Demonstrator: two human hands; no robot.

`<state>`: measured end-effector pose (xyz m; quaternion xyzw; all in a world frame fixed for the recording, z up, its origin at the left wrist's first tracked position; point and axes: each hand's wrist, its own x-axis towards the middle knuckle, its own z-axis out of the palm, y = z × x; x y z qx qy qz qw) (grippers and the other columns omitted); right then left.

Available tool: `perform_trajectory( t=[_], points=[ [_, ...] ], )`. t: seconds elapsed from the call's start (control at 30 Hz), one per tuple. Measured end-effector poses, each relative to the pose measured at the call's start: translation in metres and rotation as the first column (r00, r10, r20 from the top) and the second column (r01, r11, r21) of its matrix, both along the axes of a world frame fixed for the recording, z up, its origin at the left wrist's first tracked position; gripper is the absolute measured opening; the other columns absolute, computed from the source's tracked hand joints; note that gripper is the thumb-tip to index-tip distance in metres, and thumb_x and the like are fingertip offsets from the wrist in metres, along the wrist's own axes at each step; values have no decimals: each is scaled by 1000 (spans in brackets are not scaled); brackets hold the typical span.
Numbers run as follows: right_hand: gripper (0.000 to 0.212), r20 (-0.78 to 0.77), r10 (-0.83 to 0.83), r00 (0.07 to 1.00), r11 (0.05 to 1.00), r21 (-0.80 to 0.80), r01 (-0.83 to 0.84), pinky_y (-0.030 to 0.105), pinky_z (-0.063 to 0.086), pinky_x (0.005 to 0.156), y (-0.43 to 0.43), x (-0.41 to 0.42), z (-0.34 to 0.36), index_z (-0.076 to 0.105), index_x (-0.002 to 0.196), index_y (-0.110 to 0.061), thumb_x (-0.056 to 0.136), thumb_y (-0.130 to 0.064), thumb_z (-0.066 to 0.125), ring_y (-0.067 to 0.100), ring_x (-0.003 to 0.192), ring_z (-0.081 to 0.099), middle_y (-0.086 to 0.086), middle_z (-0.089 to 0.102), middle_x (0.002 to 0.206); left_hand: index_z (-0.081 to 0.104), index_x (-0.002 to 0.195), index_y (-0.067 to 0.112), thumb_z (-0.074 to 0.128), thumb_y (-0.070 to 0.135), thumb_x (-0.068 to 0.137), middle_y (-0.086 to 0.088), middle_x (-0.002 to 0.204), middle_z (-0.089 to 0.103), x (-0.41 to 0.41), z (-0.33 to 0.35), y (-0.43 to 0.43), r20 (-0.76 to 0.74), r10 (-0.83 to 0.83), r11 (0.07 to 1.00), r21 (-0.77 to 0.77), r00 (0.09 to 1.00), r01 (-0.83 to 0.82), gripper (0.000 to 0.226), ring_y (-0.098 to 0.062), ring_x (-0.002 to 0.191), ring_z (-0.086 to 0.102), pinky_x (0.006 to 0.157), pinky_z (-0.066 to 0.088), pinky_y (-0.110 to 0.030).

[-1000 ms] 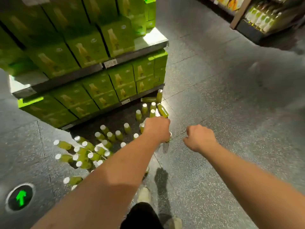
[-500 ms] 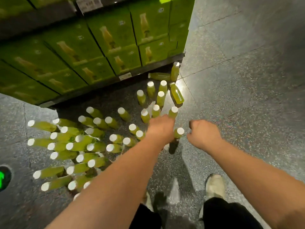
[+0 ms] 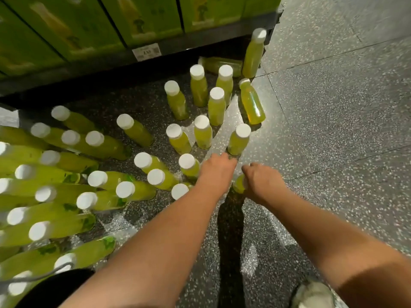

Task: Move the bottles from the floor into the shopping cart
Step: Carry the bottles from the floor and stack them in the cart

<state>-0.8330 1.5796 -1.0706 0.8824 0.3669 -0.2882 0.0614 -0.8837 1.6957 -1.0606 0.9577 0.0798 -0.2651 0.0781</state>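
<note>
On my feed the bottles [image 3: 202,134] read yellow-green with plain white caps [image 3: 202,121]. One lying bottle [image 3: 252,103] looks more amber-yellow. Some carry dark green leaf prints. The floor [image 3: 333,130] is dark grey, speckled with white flecks. I see bright green cartons [image 3: 151,16], a white price tag [image 3: 146,52], an off-white shoe [image 3: 311,294] and black trousers [image 3: 55,285].

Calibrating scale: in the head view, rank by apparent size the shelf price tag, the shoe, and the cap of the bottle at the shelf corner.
1. shoe, nearest the camera and cropped
2. price tag
3. corner bottle cap
</note>
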Motion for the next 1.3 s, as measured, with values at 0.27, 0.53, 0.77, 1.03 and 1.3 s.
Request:
perform_trajectory(
  t=[0.27,0.53,0.77,1.03,1.3],
  points=[
    [17,-40,-19,999,997,71,22,28,40,69,-12,5,103,57,106,-7,91,-14,53,30,98,61,11,54,107,55,119,9,54,7,92,-12,118,48,-7,105,1,-13,82,996,-18,997,-82,28,-32,113,50,88,47,-40],
    [20,91,38,995,988,146,-51,30,42,71,9,23,369,60,106,-9,88,-18,59,28,87,57,8,50,101,54,120,12,53,4,91,-12,118,48,2,374,13,28,230,973,26,973,-231,31,-35,107,55,78,46,-40],
    [17,246,215,945,927,251,-277,38,47,77,40,33,579,56,100,-10,86,-20,55,34,99,58,12,51,107,55,116,11,52,-1,88,-12,115,45,-13,580,22,206,367,922,46,907,-384,30,-36,103,57,74,44,-40],
    [18,425,374,825,775,346,-529,33,43,72,97,-18,739,56,102,-13,85,-20,55,32,98,58,9,58,106,59,123,16,55,0,87,-11,120,53,-92,724,48,400,585,755,49,706,-654,39,-32,108,57,84,50,-38],
    [15,457,486,745,597,449,-665,32,48,67,169,-159,835,61,96,-12,84,-18,52,32,88,61,13,64,100,64,117,14,73,15,79,-11,113,63,-244,823,88,450,761,529,-13,468,-848,38,-27,104,61,77,47,-32]
  ],
)
